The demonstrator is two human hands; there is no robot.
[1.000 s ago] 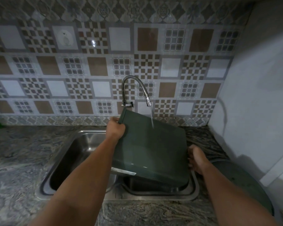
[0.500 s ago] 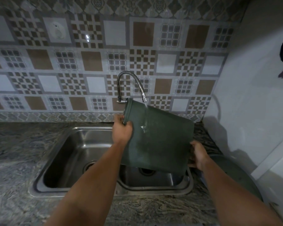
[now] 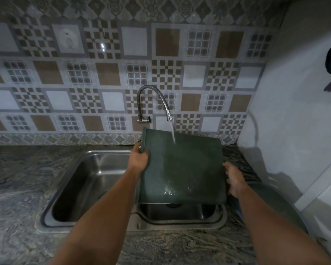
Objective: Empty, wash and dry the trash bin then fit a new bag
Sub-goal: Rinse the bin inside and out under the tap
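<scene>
Water from the faucet point(image 3: 154, 100) strikes the dark green trash bin point(image 3: 183, 167), held tilted on its side above the sink point(image 3: 88, 188). Left hand point(image 3: 139, 158) fingers clamp the rim; right hand point(image 3: 234, 180) fingers press the base end.

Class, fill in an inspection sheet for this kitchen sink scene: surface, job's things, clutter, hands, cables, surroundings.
Surface: marbled stone countertop around a steel double sink.
Job's things: dark green trash bin held tilted on its side over the right basin; tap running onto its outer wall.
Clutter: dark round lid-like item on the counter at right; what it is, unclear.
Hands: left hand grips the bin's rim; right hand supports its base end.
Cables: nothing seen.
Surroundings: patterned tile wall; plain white wall at right.
</scene>
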